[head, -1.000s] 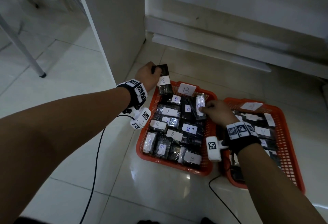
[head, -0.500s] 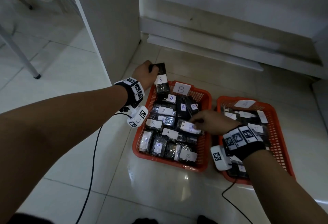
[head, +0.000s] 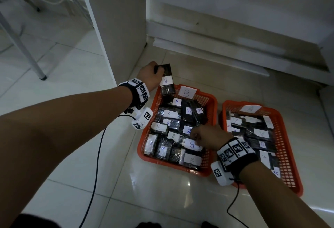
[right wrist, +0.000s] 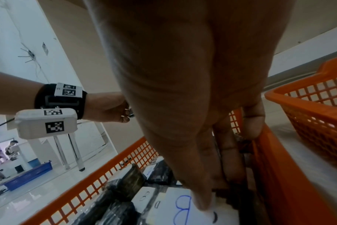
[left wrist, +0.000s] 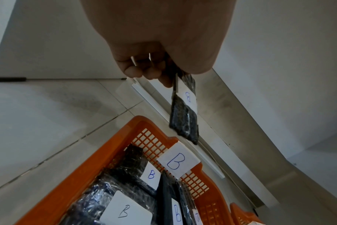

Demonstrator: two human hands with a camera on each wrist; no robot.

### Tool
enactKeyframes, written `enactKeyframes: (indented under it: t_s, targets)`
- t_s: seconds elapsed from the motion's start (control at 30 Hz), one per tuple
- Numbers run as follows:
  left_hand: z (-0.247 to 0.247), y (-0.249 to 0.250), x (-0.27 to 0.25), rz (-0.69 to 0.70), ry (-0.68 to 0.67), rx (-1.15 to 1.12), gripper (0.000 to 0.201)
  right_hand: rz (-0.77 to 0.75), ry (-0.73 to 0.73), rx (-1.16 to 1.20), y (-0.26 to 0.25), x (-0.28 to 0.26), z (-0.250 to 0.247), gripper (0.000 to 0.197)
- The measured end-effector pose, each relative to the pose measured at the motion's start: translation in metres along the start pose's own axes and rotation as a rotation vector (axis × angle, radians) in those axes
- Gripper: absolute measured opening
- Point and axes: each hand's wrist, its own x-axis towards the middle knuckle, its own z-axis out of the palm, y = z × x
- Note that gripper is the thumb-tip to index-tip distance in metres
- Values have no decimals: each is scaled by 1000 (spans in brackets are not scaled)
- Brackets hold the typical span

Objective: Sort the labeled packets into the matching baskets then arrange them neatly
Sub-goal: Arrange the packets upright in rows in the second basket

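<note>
We read "B" on the packet (head: 167, 81) our left hand (head: 150, 75) pinches above the far left corner of the B basket (head: 213, 99), full of B packets. Our right hand (head: 210, 136) presses its fingertips on a B packet (head: 191, 144) there. The A basket (head: 289, 155) sits right, on the floor (head: 126, 200).

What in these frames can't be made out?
- Near packets in the A basket: head view, right forearm covers them.
- Right hand grip: fingertips touch a B packet; any pinch hidden in both views.
- Held packet: top hidden inside left hand.
</note>
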Motion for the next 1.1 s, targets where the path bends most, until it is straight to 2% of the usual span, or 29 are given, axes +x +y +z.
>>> enactKeyframes:
  t_s: [0.13,0.33,0.53,0.73,0.8,0.93,1.03,1.1]
  targets:
    - [-1,-6,2,-10,6,-23,28,-3,43,40,1,3,5,24]
    - [2,-7,2,0,8,14,30,-100,87,106,-4,10,8,24]
    - [8,-4,0,7,-4,38,29,-103,139,108,-6,10,24,10]
    - [11,-9,1,-3,-10,0,24,-166,187,232,9,2,11,8]
    - [16,-8,1,10,-38,-8,23,-143,301,299,20,0,7,9]
    - [26,1,-3,82,-101,8,22,36,511,359,43,4,4,16]
    - [29,8,-4,110,-104,3,25,136,471,208,50,10,2,23]
    - [29,8,-3,107,-90,2,23,137,431,163,49,13,2,24]
